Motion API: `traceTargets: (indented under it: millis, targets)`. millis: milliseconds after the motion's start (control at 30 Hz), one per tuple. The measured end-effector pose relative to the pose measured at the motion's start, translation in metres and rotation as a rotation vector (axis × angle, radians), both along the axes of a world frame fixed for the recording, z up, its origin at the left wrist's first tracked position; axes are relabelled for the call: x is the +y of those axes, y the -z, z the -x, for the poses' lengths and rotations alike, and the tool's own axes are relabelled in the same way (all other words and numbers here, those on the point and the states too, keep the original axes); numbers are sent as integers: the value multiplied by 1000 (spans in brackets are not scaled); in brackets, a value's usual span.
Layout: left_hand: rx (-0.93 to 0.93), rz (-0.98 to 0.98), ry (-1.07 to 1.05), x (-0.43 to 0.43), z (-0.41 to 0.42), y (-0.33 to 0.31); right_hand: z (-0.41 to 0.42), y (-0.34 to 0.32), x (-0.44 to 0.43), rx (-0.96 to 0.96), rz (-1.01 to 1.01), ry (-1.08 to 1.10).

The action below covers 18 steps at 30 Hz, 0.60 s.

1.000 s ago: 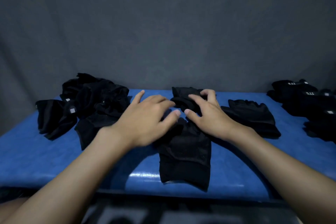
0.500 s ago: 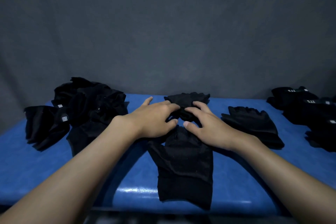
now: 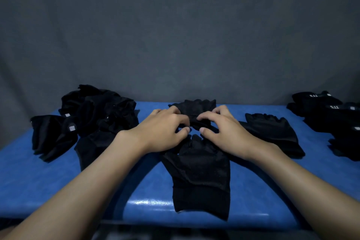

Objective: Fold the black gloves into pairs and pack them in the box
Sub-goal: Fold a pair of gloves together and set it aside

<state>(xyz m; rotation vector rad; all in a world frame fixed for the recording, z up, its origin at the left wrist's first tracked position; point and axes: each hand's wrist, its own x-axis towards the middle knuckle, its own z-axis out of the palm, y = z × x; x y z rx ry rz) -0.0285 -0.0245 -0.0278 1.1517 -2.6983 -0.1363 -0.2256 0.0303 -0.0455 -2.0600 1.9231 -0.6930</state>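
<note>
Your left hand (image 3: 161,130) and right hand (image 3: 224,130) both pinching finger end of glove (image 3: 198,171) lying mid-counter (image 3: 39,181), likely folding it. Pairs (image 3: 331,115) sitting right; pile (image 3: 93,115) waiting left; box not showing.

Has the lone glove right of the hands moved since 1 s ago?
No. The lone glove lies as before, just short of the table's far edge; only the camera shifted.

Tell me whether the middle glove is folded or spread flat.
Mid-fold. The left hand and right hand pinch the middle glove at its bunched finger end; its palm and cuff lie flat on the blue table.
</note>
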Motion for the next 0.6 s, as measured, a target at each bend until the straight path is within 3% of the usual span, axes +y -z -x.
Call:
traceTargets:
  millis: [200,433,600]
  targets:
    - [-15,31,42,-2,0,1,-2,-1,2,3,61,-64]
    - [241,-10,79,8,1,-10,0,-6,4,17,150,0]
    - [12,76,-98,4,0,-1,0,-4,5,-3,120,-71]
